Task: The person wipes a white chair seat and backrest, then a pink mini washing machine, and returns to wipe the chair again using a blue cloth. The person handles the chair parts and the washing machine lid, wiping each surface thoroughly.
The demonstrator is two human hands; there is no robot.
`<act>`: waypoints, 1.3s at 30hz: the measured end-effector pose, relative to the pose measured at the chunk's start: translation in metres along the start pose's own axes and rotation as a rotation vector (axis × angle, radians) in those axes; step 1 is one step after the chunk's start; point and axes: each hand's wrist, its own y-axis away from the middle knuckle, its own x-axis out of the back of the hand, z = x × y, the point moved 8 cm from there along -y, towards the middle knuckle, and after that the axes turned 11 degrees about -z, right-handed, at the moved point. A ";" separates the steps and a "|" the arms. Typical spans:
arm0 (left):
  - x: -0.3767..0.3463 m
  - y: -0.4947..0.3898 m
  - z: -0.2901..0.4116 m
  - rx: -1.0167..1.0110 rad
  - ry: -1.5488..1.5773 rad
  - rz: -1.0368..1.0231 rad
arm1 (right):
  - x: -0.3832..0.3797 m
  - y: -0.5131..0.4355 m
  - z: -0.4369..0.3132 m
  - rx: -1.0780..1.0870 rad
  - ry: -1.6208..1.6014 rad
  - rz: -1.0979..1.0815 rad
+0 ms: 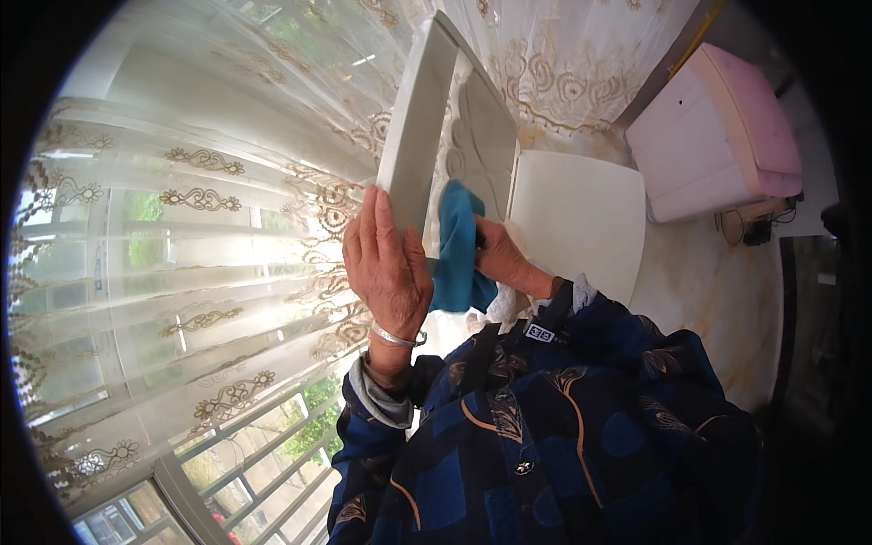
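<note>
My left hand (pixel 390 272) rests with its fingers over the near end of a white chair's backrest (pixel 412 129), thumb along the inner side. A silver bracelet (pixel 398 336) circles the left wrist. In my right hand (pixel 507 259) is a teal cloth (pixel 463 245), bunched against the carved scroll relief (pixel 466 136) on the backrest's inner face. The fingertips of this hand are partly hidden behind the cloth. To the right of the backrest lies the smooth white seat (pixel 579 218).
Sheer curtains (pixel 225 272) with brown embroidery hang close on the left and behind the chair. A barred window (pixel 266 456) shows below them. At the right stands a pink and white box-shaped thing (pixel 708 136), with dark cables (pixel 756 231) beside it, on a marbled floor (pixel 715 286).
</note>
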 end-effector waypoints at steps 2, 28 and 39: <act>-0.002 0.000 0.001 -0.005 -0.030 -0.017 | 0.025 -0.006 0.014 -0.150 0.097 0.153; 0.005 -0.019 -0.014 0.295 0.509 -0.042 | -0.042 -0.006 -0.137 0.995 0.458 -0.323; 0.002 -0.028 -0.002 0.288 0.270 -0.216 | 0.133 -0.180 -0.103 0.380 0.373 0.513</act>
